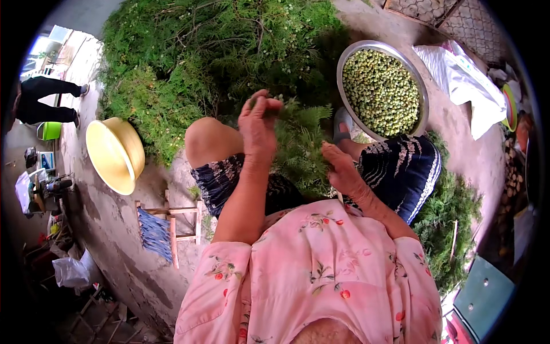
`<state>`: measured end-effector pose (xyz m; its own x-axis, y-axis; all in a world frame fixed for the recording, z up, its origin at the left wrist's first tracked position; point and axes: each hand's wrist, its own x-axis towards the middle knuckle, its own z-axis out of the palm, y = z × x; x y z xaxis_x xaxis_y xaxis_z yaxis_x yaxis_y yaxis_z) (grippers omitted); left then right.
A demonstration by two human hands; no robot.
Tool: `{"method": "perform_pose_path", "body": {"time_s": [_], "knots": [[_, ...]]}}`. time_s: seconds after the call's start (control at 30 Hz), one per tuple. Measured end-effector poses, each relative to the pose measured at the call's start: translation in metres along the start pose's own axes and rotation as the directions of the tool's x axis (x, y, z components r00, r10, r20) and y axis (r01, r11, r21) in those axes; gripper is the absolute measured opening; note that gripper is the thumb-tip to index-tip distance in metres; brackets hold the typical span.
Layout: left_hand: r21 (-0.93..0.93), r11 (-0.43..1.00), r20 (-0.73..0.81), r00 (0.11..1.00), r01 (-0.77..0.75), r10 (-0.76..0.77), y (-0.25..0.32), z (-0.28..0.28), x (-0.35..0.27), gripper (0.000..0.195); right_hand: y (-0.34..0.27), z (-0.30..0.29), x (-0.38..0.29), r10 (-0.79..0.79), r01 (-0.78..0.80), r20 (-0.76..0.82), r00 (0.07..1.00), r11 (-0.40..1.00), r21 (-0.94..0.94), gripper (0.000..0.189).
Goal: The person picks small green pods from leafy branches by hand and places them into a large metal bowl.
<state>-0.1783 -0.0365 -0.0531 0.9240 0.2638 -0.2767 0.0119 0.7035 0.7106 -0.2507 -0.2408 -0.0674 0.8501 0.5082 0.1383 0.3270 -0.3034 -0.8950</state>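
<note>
Before my torso, a feathery green conifer branch (300, 150) spreads above my lap. My right hand (343, 167) grips it with bent fingers at its right side. Raised at the branch's upper left is my left hand (260, 124), its fingers curled; dark green shows between them, but whether they hold it is unclear. A large heap of conifer branches (206, 56) with small pale cones lies beyond my knees. To the right of the heap, a round metal basin (340, 79) holds many small green cones (380, 92).
A yellow plastic basin (109, 155) rests tilted at the left, above a low wooden stool (174, 236) with a woven blue seat. More green branches (447, 232) lie at my right. A white sack (464, 81) is beyond the metal basin. Another person (47, 99) stands far left.
</note>
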Motion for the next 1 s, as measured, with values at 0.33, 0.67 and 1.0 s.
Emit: {"method": "perform_pose_path", "body": {"time_s": [0.33, 0.67, 1.0], "knots": [[0.271, 0.943, -0.25, 0.96, 0.191, -0.123, -0.016, -0.029, -0.004, 0.019, -0.035, -0.022, 0.01, -0.155, 0.119, -0.2, 0.967, 0.976, -0.182, 0.047], [0.051, 0.99, -0.27, 0.956, 0.129, -0.111, -0.018, -0.027, -0.015, 0.015, -0.037, -0.032, 0.014, 0.253, -0.098, -0.261, 0.932, 0.867, 0.489, 0.039], [0.261, 0.954, 0.063, 0.984, 0.145, -0.167, -0.006, 0.001, -0.027, 0.021, -0.027, -0.004, 0.014, 0.204, -0.012, -0.264, 0.943, 0.812, 0.583, 0.046]]}}
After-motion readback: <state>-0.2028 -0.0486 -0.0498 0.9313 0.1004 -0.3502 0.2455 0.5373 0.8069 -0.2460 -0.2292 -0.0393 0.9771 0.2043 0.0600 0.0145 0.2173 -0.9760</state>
